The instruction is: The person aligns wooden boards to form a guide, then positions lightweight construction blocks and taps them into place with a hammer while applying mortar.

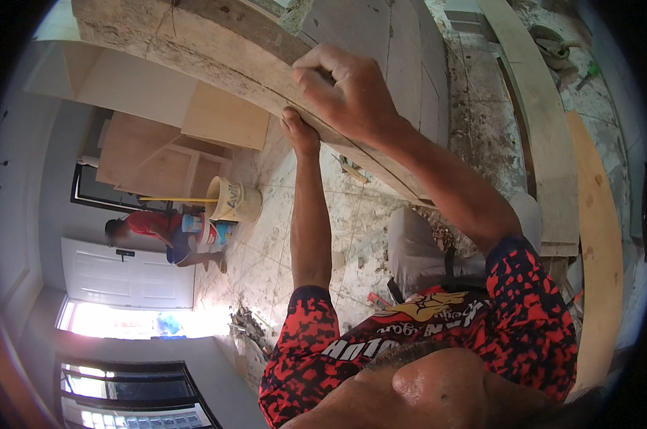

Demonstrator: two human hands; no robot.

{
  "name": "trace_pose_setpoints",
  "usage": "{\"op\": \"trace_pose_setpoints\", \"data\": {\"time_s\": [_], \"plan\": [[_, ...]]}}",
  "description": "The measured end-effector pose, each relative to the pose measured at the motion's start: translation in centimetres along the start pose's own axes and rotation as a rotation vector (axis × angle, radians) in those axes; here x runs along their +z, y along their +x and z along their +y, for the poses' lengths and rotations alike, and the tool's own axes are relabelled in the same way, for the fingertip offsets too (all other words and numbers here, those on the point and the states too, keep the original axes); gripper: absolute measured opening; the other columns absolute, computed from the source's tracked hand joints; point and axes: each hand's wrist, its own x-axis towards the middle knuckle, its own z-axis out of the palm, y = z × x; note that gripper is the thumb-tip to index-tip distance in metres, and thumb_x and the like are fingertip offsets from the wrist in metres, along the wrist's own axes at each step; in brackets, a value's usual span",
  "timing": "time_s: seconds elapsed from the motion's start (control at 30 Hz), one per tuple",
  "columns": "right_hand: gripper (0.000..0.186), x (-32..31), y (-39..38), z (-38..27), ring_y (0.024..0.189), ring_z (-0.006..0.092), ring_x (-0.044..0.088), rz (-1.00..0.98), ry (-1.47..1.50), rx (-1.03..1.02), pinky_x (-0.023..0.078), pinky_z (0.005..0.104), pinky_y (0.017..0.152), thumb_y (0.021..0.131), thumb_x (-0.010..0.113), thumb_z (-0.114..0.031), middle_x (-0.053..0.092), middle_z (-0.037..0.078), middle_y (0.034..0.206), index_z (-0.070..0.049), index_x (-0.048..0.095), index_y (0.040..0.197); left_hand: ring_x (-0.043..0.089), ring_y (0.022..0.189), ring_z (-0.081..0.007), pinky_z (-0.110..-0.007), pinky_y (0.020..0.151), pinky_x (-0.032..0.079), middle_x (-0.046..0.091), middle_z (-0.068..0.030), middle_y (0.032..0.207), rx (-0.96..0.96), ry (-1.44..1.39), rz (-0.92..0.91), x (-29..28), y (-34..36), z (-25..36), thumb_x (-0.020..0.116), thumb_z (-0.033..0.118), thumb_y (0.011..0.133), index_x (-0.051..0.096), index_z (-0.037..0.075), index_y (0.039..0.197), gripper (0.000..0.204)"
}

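Observation:
A long, dust-stained wooden beam (pixel 216 77) crosses the upper part of the view, from upper left toward the middle. My left hand (pixel 300 134) grips its near edge, the rest of its fingers hidden behind the wood. Just above and to the right, my right hand (pixel 348 93) is curled over the beam's face with its fingers bent together. Whatever small thing may be between those fingers is hidden. A dark line runs lengthwise along the beam near my hands.
Grey panels (pixel 416 64) stand beyond the beam. Long planks (pixel 599 243) lie at the right. A large bucket (pixel 239 200), smaller pails and a person in red (pixel 148 223) are at the left, near a white door (pixel 127 275). Debris (pixel 250 329) litters the tiled floor.

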Motion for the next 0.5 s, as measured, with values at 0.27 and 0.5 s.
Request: {"op": "trace_pose_setpoints", "data": {"time_s": [0.27, 0.5], "plan": [[0.022, -0.4, 1.9, 2.6, 0.053, 0.0086, 0.057, 0.050, -0.040, 0.166, 0.046, 0.0228, 0.047, 0.085, 0.057, -0.021, 0.063, 0.006, 0.071, -0.001, 0.062, 0.092, 0.049, 0.104, -0.0214, -0.036, 0.091, 0.040, 0.050, -0.0128, 0.115, -0.080, -0.015, -0.064, -0.3, 0.1, -0.8, 0.036, 0.066, 0.085, 0.042, -0.003, 0.117, 0.076], [0.019, -0.4, 1.3, 1.7, 0.064, 0.0108, 0.059, 0.006, -0.058, 0.130, 0.047, 0.0275, 0.058, 0.082, 0.058, -0.019, 0.063, 0.007, 0.071, -0.003, 0.063, 0.090, 0.048, 0.108, -0.0215, -0.036, 0.092, 0.040, 0.049, -0.0127, 0.119, -0.047, -0.009, -0.066, -0.1, 0.0, -0.4, 0.035, 0.064, 0.087, 0.042, -0.003, 0.120, 0.075]]}}
